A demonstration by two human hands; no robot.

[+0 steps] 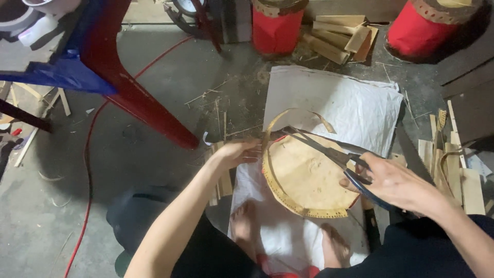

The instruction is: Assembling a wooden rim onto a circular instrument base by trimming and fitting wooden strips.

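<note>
A round tan hide disc (306,177) with a perforated rim lies over a small red drum between my feet. My left hand (239,153) grips the disc's left edge. My right hand (393,180) is shut on the handles of large dark scissors (321,149), whose blades reach across the top of the disc toward the left. A thin cut strip of hide (296,114) curls up from the disc's far edge.
A white sack sheet (345,103) is spread on the concrete floor under the work. Bamboo slats (453,164) lie at right, a saw blade (411,154) beside them. Two red drums (276,25) stand at the back. A red table leg (139,98) and a red cable (88,170) are at left.
</note>
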